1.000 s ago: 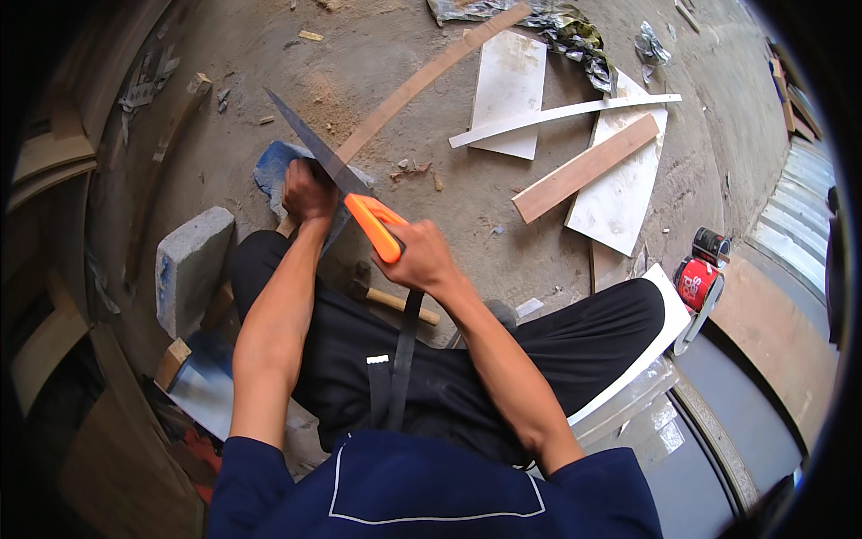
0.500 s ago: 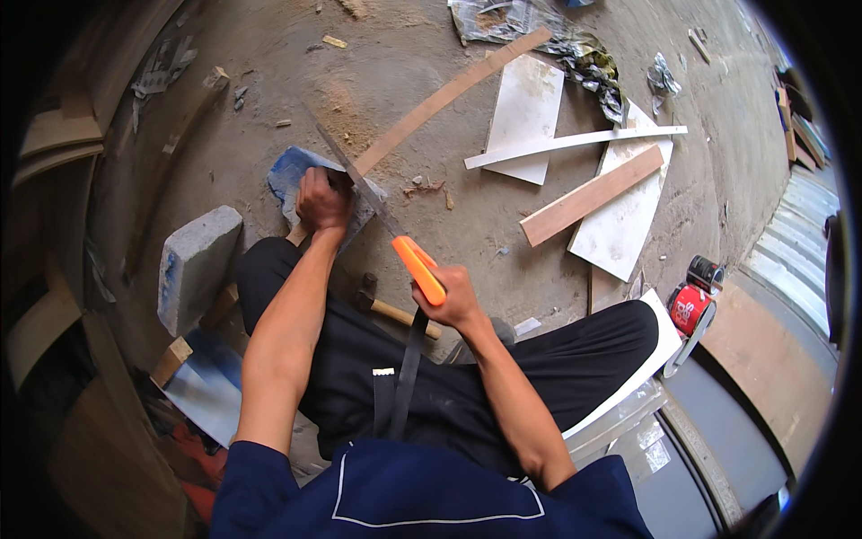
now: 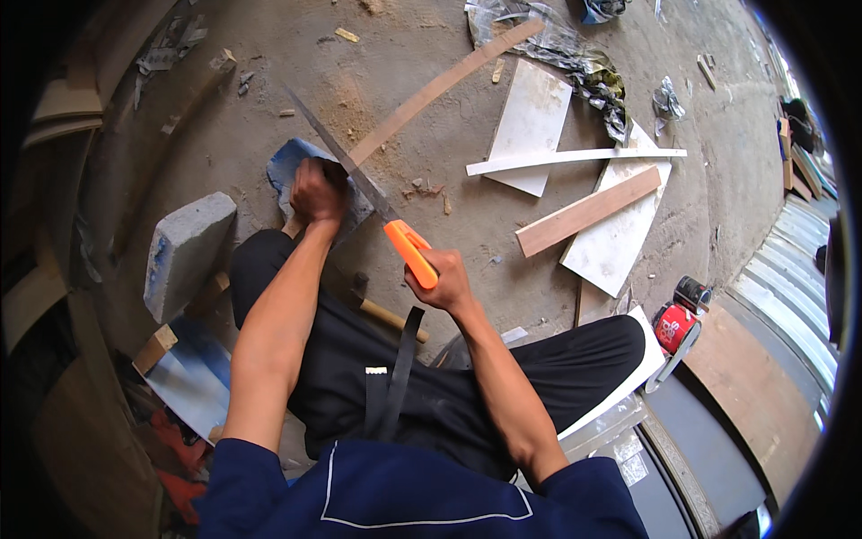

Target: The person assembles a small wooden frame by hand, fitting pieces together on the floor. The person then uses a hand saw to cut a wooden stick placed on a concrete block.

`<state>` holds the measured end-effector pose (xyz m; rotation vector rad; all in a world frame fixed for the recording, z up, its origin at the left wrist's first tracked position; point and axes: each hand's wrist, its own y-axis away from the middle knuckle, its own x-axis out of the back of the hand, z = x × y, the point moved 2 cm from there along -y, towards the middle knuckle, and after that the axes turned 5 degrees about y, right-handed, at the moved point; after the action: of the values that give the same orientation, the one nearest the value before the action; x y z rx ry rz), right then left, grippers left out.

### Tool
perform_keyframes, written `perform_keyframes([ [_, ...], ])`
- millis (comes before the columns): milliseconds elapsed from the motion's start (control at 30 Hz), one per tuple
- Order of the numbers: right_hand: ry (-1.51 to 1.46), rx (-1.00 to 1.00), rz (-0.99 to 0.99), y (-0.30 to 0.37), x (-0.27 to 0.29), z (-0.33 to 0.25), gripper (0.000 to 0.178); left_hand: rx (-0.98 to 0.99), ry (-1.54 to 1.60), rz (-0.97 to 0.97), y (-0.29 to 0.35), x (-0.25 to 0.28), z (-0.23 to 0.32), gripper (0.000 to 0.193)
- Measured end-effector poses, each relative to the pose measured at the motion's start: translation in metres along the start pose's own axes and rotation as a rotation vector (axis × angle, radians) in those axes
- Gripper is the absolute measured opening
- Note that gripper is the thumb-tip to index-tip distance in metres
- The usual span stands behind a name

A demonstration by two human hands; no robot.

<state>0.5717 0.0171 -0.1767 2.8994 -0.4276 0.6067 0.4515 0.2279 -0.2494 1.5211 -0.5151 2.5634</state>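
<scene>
Fingers are clamped, right hand [image 3: 440,280] on a tapering, orange-handled metal saw [image 3: 367,190], left hand [image 3: 320,191] on a flat brown wooden strip [image 3: 444,84]. A red cylindrical can [image 3: 675,329] is lettered.

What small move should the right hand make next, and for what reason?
Probably a short, gentle stroke of the saw: the right hand grips its orange handle, and its blade lies across the wooden strip. Gentle seems wiser because the left hand is very close to the blade.
</scene>
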Motion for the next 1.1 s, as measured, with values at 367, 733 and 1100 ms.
perform_keyframes([
  [367,-0.005,-0.022,-0.03,0.019,0.005,0.008,0.014,-0.03,0.019,0.057,-0.003,-0.002,-0.006,0.012],
  [733,0.119,0.02,0.034,-0.03,-0.011,-0.013,0.015,-0.085,-0.01,0.011,0.006,-0.005,-0.007,0.01],
  [1100,0.019,0.026,-0.018,0.005,0.008,0.002,0.017,-0.035,0.004,0.006,0.002,-0.006,-0.014,0.012],
])
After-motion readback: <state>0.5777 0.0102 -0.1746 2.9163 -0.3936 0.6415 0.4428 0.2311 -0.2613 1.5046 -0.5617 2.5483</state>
